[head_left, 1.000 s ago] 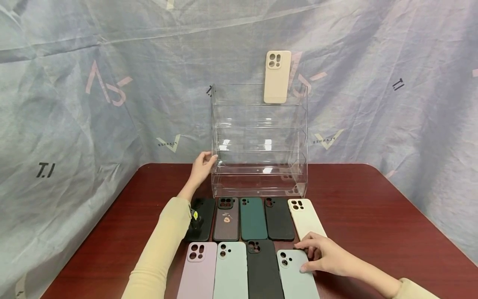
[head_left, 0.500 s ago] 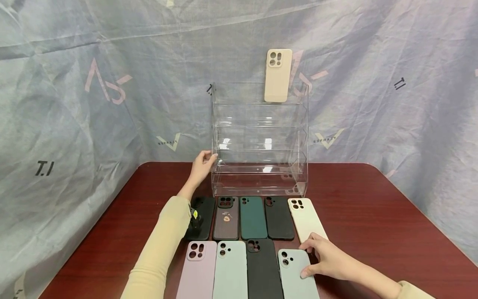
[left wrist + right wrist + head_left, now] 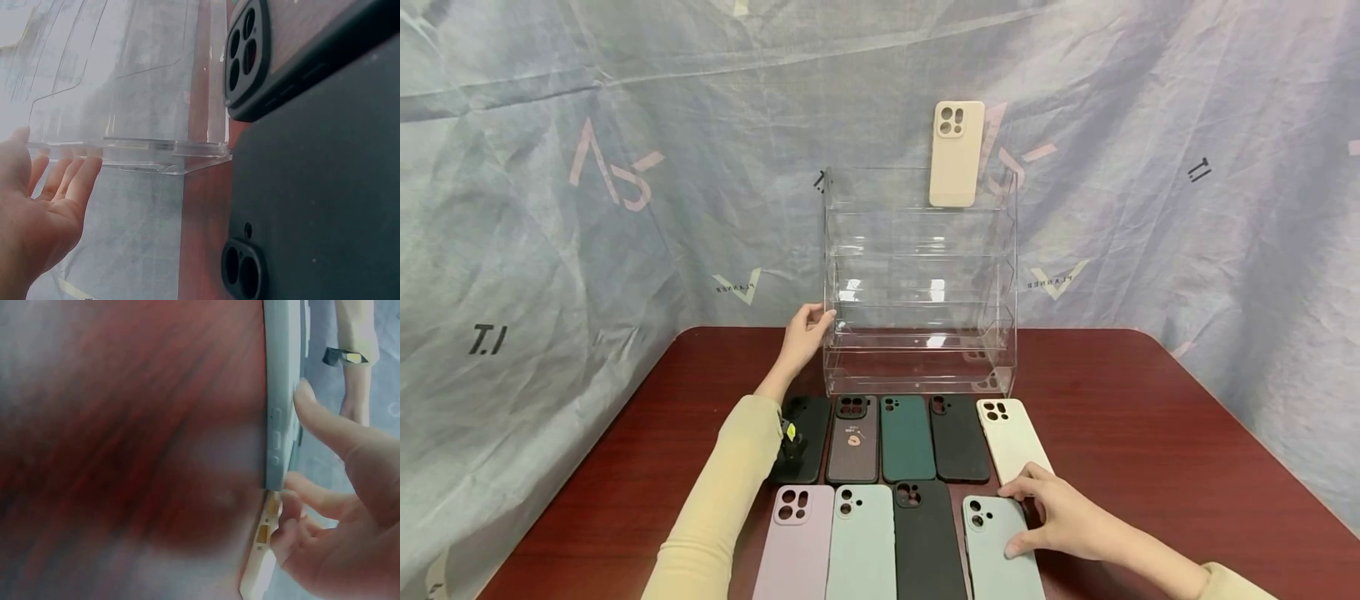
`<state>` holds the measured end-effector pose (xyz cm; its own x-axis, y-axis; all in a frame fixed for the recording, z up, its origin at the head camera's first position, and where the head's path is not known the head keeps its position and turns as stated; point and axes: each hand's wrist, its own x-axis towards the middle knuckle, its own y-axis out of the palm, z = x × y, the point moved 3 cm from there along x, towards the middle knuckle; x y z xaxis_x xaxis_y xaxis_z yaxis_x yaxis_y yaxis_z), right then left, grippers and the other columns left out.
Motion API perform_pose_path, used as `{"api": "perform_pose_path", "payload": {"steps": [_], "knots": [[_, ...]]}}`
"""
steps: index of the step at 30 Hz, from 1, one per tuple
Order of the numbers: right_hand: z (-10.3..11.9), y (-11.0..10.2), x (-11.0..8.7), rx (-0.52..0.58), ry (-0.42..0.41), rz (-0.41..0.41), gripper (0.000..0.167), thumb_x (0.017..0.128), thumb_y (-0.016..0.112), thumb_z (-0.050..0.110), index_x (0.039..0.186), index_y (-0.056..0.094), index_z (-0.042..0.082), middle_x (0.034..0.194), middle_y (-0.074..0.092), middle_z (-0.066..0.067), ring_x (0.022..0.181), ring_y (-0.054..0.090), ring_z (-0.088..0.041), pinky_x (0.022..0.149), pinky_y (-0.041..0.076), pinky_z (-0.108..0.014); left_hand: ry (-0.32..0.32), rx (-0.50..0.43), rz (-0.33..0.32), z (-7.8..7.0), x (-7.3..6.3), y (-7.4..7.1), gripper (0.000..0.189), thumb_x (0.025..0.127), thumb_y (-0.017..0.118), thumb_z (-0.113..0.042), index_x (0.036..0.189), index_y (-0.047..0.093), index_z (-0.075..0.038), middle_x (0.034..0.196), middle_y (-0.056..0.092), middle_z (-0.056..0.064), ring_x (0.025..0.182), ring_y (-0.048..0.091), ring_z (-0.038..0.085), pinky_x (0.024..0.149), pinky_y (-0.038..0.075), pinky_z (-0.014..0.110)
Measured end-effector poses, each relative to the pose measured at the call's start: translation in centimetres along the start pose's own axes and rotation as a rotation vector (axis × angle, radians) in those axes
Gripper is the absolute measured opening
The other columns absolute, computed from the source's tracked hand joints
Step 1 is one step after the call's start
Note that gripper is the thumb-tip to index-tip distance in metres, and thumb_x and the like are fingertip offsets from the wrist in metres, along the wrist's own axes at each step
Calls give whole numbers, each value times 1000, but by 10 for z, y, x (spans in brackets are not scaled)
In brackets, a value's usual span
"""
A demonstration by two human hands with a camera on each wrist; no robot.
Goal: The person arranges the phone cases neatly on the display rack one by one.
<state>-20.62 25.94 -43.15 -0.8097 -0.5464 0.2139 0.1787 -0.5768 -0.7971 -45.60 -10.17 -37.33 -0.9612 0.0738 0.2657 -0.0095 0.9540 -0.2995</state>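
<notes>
My left hand point(image 3: 805, 335) grips the left side panel of a clear tiered display rack point(image 3: 917, 386), its thumb on one side of the panel and fingers on the other. In the left wrist view the rack's edge point(image 3: 156, 147) runs past those fingertips. At the near right, my right hand point(image 3: 1063, 515) holds a pale blue-grey phone case point(image 3: 1000, 554). Its thumb presses the back of the case while the curled index finger meets the top edge. Just beyond lies a cream phone case point(image 3: 1011, 429), partly hidden by that hand.
Another cream phone case point(image 3: 957, 158) stands upright on the rack's top tier. Left of the right hand lie a black case point(image 3: 931, 550), a pale mint case point(image 3: 861, 550) and a lilac case point(image 3: 797, 550). Behind them sit several dark cases, including a green one point(image 3: 908, 442).
The blue-grey case has shifted slightly right and away from the black case beside it, with my right hand moving along. My left hand stays on the rack.
</notes>
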Motion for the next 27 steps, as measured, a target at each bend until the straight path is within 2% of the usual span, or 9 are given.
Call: {"api": "perform_pose_path", "payload": {"steps": [3,8,14,20,23,27], "knots": [[1,1,-1,3,47,33,64,72,93,34,120,70,-1,97,48,5,80,38,4,63,35,-16,6,-1,-3,0,0,0,52,108,56,-31,149,47,1,136,59,27,128,62,42,103,56,52],[0,3,-1,13,69,43,54,71,93,37,109,70,6,97,47,5,83,40,5,67,38,-18,10,13,-8,0,0,-1,53,108,56,-31,149,47,1,136,60,26,128,62,41,103,57,50],[2,-1,1,45,72,91,53,71,93,37,101,58,10,97,50,6,86,45,7,69,42,-18,6,0,-14,1,0,-1,52,108,57,-30,148,48,2,135,60,27,128,62,42,102,56,52],[6,-9,3,176,94,157,55,76,91,29,105,50,9,86,63,13,69,49,8,60,42,-17,10,-26,-11,0,-1,-1,52,108,58,-28,147,48,3,135,59,28,129,60,44,106,53,57],[8,-11,3,249,134,160,53,78,90,26,108,51,7,89,62,7,69,56,6,58,47,-19,15,-21,-13,0,-1,-1,51,108,58,-28,147,48,4,134,59,29,129,61,44,104,54,56],[7,-14,5,371,256,130,60,78,91,19,120,53,-3,102,58,-10,74,69,-3,55,59,-27,17,-1,-17,0,-1,0,50,108,57,-28,146,49,3,133,61,27,126,63,41,99,58,48]]}}
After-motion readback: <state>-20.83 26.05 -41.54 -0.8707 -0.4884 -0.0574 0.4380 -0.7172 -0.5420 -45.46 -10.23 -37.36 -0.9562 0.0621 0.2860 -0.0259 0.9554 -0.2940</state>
